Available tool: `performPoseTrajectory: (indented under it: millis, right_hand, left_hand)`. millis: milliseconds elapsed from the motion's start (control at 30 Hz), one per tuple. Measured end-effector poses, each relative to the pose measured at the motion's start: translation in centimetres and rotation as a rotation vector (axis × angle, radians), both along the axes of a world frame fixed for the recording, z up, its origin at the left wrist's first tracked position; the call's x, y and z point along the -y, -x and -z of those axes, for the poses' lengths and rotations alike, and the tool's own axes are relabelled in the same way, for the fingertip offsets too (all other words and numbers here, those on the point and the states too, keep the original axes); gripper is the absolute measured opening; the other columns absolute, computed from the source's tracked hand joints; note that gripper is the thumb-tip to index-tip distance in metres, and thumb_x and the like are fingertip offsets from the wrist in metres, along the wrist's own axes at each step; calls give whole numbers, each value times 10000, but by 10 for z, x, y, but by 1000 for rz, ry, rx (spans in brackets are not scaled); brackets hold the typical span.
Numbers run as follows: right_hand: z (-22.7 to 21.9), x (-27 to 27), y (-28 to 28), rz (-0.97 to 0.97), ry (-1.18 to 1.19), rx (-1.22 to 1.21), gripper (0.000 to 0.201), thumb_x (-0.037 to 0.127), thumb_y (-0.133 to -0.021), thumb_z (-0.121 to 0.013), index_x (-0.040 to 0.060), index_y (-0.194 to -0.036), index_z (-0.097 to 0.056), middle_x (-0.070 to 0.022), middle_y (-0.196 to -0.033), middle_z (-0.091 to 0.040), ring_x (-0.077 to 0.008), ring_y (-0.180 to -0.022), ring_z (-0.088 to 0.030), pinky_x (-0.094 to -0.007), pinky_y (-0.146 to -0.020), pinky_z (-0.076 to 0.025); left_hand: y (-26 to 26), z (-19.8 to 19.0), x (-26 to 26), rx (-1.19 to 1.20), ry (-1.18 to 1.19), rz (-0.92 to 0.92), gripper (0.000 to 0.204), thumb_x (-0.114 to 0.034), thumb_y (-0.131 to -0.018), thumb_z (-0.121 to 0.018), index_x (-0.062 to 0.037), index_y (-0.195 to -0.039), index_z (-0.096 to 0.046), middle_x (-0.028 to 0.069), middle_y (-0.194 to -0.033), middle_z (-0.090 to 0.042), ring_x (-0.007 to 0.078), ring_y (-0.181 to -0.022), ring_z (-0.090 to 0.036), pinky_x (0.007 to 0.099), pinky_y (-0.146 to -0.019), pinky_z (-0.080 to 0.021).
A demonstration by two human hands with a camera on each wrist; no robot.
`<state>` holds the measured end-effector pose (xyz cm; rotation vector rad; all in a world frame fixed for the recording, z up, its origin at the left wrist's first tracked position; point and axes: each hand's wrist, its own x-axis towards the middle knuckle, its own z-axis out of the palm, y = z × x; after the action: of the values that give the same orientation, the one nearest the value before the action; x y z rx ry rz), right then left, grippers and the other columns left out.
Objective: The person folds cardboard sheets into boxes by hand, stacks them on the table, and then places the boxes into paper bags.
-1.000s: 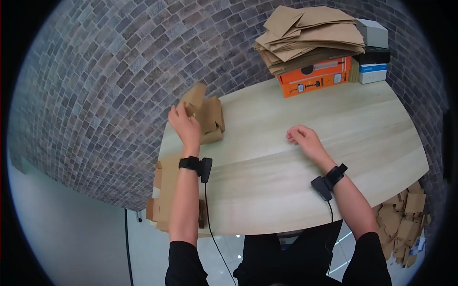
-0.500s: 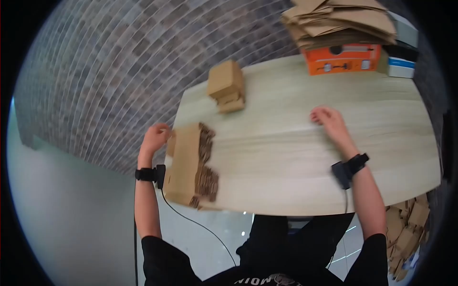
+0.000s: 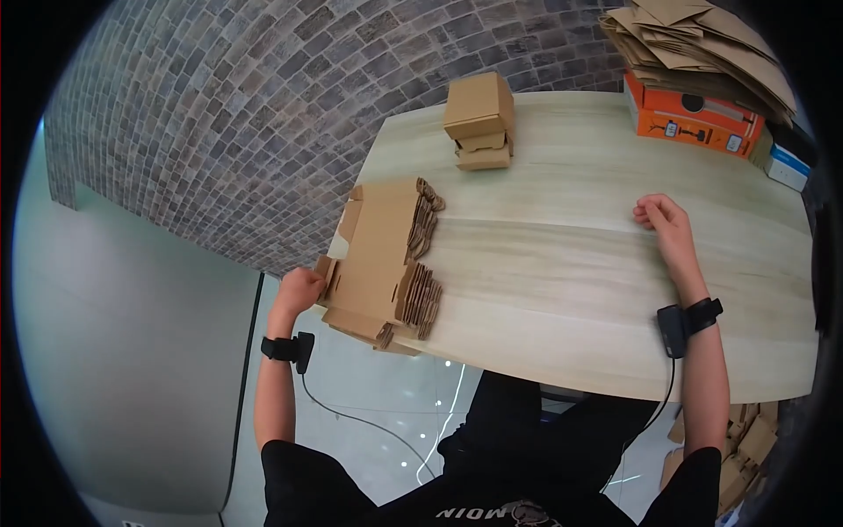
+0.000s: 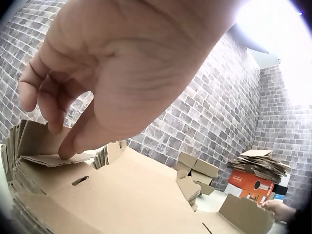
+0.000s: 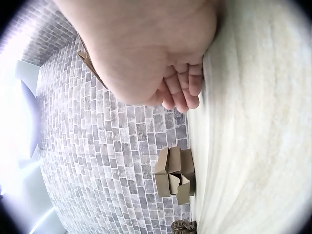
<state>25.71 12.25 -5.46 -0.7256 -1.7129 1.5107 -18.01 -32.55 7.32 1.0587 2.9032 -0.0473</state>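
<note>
My left hand [image 3: 300,292] is at the outer side of a stack of flat, die-cut cardboard box blanks [image 3: 378,233] on the table's left part. In the left wrist view its thumb and fingers pinch a raised flap [image 4: 41,139] of the top blank. My right hand [image 3: 669,230] rests low over the table's right half, fingers loosely curled with nothing in them. Near the back edge stand folded cardboard boxes [image 3: 479,101], one on top of another, the lower one with a flap sticking out.
An orange box [image 3: 694,119] at the back right bears a pile of flat brown cardboard [image 3: 694,44]. Beside it is a blue-and-white box [image 3: 788,167]. More cardboard pieces [image 3: 742,448] lie below the table's right edge. A brick-patterned wall [image 3: 263,132] borders the table's back and left.
The left hand has left the folded box at the back, which now sits on the other, and come to the stack of blanks. The head view has turned left; the right hand stays empty.
</note>
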Motion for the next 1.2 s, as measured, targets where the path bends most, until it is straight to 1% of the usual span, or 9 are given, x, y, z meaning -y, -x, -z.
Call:
performPoseTrajectory:
  millis: [67, 300, 467, 600, 700, 833, 900, 1067, 1200]
  right_hand:
    - [0, 0, 1, 3, -6, -6, 204, 169, -1002, -503, 15, -1011, -635, -42, -929, -657, -123, -868, -610, -255, -800, -474]
    - [0, -1, -1, -9, -4, -15, 210, 172, -1004, -500, 12, -1014, -636, -43, -931, -657, -118, -869, -605, -255, -804, -473]
    - [-3, 3, -1, -11, 21, -29, 204, 160, -1004, -504, 3, -1016, -633, -49, -942, -656, -122, -877, -609, -261, -820, -482]
    - [-1, 2, 0, -20, 45, -67, 191, 143, -998, -518, -12, -1013, -628, -57, -940, -655, -126, -880, -612, -264, -829, -492]
    - [5, -1, 2, -27, 63, -111, 189, 138, -993, -525, -23, -1007, -624, -62, -928, -655, -128, -877, -614, -264, -824, -496]
    - [2, -1, 0, -30, 59, -102, 184, 130, -982, -535, -30, -998, -624, -66, -917, -656, -130, -869, -616, -265, -815, -500]
    - [0, 0, -1, -25, 58, -74, 183, 131, -977, -541, -30, -995, -626, -66, -920, -659, -131, -870, -616, -265, -816, -499]
    - [-1, 0, 0, -84, 37, -83, 205, 153, -975, -555, -21, -1041, -642, -59, -927, -664, -128, -868, -616, -267, -822, -495]
    - [-26, 14, -10, -131, 95, -51, 269, 190, -974, -577, -6, -1151, -626, -38, -936, -665, -113, -869, -616, -252, -783, -496]
  left_hand:
    - [-1, 9, -1, -66, 36, 35, 194, -187, -773, -615, -16, -783, -705, 232, -793, -654, 416, -781, -654, 460, -735, -535]
    - [0, 36, -6, -87, -56, -41, 170, -163, -753, -652, -25, -812, -733, 225, -835, -686, 398, -823, -670, 462, -761, -537]
    - [12, 41, 3, -12, -307, -122, 269, -215, -700, -732, 9, -848, -714, 213, -792, -695, 302, -757, -696, 405, -729, -538]
    - [21, 34, -2, 193, -205, -147, 198, -139, -683, -684, 31, -772, -635, 178, -726, -659, 277, -750, -677, 395, -685, -514]
    - [0, 5, -22, -21, -180, -114, 125, -91, -687, -645, 13, -740, -600, 151, -671, -605, 238, -723, -650, 382, -676, -502]
    - [-48, -68, -42, -141, -592, 80, 134, -1, -740, -562, -36, -868, -551, 57, -780, -597, 136, -752, -592, 311, -685, -494]
    - [-90, -87, -68, 61, -1122, 243, 273, 38, -783, -509, -11, -1048, -549, 52, -950, -620, 125, -814, -594, 287, -707, -503]
    - [-139, -75, -131, 451, -1237, 232, 466, 70, -779, -474, 20, -1241, -516, 89, -1079, -617, 143, -884, -600, 257, -745, -500]
    - [-183, -1, -205, 853, -1231, 185, 549, 97, -782, -453, 12, -1325, -446, 107, -1141, -594, 165, -1012, -586, 273, -833, -495]
